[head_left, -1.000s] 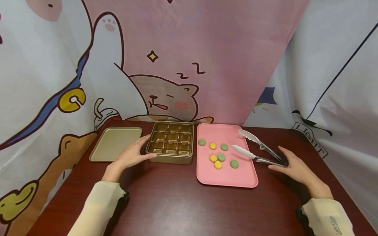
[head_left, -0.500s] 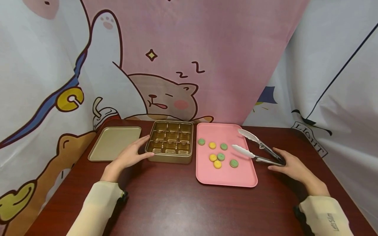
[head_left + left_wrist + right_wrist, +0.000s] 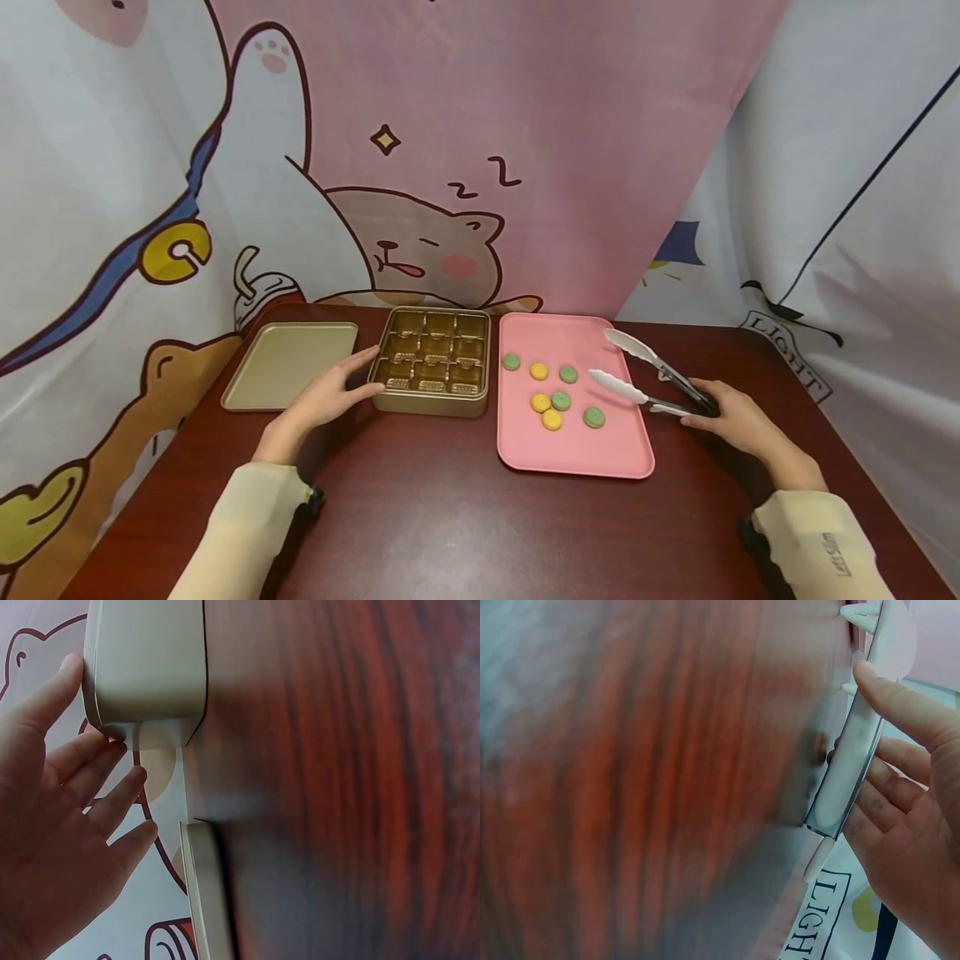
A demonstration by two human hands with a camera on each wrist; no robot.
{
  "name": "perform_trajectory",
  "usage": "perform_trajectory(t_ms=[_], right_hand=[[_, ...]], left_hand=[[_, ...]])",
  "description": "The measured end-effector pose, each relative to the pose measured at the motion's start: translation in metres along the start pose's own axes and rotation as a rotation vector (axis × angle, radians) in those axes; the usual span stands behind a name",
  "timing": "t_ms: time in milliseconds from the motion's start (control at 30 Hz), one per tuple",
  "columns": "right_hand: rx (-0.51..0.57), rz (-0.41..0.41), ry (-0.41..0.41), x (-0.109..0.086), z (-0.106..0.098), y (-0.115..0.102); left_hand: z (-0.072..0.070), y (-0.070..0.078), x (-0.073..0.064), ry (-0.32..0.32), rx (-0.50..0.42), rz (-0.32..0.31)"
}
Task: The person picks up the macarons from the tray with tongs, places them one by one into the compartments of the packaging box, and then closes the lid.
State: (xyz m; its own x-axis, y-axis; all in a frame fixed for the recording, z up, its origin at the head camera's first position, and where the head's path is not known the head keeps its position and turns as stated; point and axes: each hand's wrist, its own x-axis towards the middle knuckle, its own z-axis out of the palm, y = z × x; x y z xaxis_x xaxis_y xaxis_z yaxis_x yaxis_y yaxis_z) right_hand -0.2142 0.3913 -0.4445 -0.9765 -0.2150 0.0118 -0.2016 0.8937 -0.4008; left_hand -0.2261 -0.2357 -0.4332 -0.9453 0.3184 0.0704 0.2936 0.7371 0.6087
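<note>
A gold tin (image 3: 431, 406) with a brown nine-compartment insert (image 3: 435, 348) is being flanked on its left side by the left hand (image 3: 330, 396), whose thumb and fingers are being held spread, while a flat gold tray (image 3: 292, 367) is being displayed farther left on the table (image 3: 450, 525). Open tongs (image 3: 686, 384) are being bracketed by the right hand's (image 3: 738, 421) thumb and fingers at the handle end, though whether they are being pinched cannot be told. Beneath the tongs' white tips (image 3: 621, 387), four green sweets (image 3: 594, 417) and three yellow sweets (image 3: 538, 371) are being borne by a pink tray (image 3: 577, 450), right of the tin.
</note>
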Motion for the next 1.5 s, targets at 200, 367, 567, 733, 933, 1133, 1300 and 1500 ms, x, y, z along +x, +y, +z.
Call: perform_trajectory(t_ms=[200,367,567,733,933,1133,1300,1500], right_hand=[[0.033,-0.004,0.012,0.002,-0.001,-0.001],[0.043,-0.004,0.018,0.002,0.000,-0.002],[0.022,-0.030,0.055,-0.002,0.000,-0.006],[0.011,-0.034,0.056,-0.004,-0.003,-0.012],[-0.003,-0.051,0.076,-0.007,-0.005,-0.017],[-0.010,-0.072,0.092,-0.009,-0.005,-0.021],[-0.024,-0.081,0.105,-0.011,-0.006,-0.025],[-0.055,-0.115,0.150,-0.013,-0.008,-0.029]], left_hand=[[0.001,-0.001,0.001,0.001,-0.053,0.009],[0.003,-0.001,0.001,0.004,-0.074,0.007],[0.004,-0.002,0.001,0.005,-0.096,0.008],[0.004,-0.003,0.001,0.011,-0.096,0.009],[0.004,0.000,-0.001,0.019,-0.080,-0.002],[0.004,0.004,-0.002,0.015,-0.078,-0.025],[0.004,0.005,-0.002,0.007,-0.077,-0.015],[0.002,0.005,-0.001,-0.020,-0.088,0.010]])
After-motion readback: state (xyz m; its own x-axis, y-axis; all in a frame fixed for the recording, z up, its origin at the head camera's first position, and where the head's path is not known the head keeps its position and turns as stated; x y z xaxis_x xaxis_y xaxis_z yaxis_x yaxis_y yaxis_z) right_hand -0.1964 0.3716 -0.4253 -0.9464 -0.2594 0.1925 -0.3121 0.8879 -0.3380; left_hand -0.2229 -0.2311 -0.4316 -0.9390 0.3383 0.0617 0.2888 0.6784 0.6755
